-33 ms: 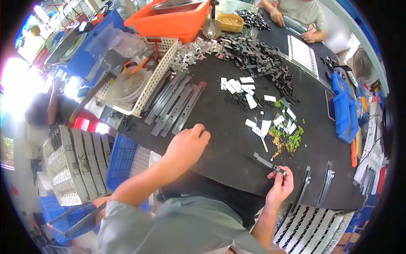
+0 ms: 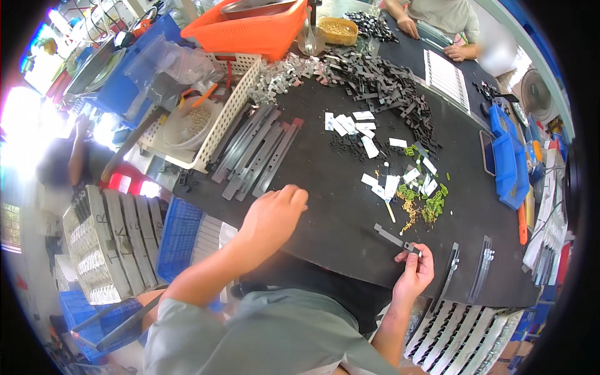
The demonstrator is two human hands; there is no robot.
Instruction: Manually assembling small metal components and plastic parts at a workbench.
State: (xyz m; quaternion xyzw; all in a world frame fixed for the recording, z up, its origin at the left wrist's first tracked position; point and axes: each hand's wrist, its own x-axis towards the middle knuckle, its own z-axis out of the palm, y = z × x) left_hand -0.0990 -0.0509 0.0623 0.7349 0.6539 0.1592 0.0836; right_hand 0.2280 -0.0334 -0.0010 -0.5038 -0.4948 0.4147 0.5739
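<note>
Bar [image 2: 390, 235] in the right hand [image 2: 415, 269], its nearer end pinched between thumb and fingers, the other end pointing forward and left over the black table [image 2: 331, 219]. The left hand [image 2: 275, 215] is well apart from it, back up, fingers curled in; whether they close on anything I cannot tell. White trays [image 2: 462, 334] stand low at the right, by the table's near edge, and just above them thin strips [image 2: 480, 272] lie on the table, right of the right hand.

Beyond the bar come brassy bits [image 2: 410, 217], then green bits [image 2: 435, 205] touching them, with white slips [image 2: 392, 186] scattered among and past these. Grey rails [image 2: 264, 153] lie side by side beyond the left hand, next to a white basket [image 2: 232, 115] that holds a bowl [image 2: 190, 125]. At the right edge sits a blue bin [image 2: 509, 165], a phone [image 2: 487, 154] beside it. Farther off spreads a heap of black parts [image 2: 390, 84], silver pieces [image 2: 281, 76] at its left, then an orange basket [image 2: 240, 28], and a co-worker [image 2: 437, 19] sits across the table
</note>
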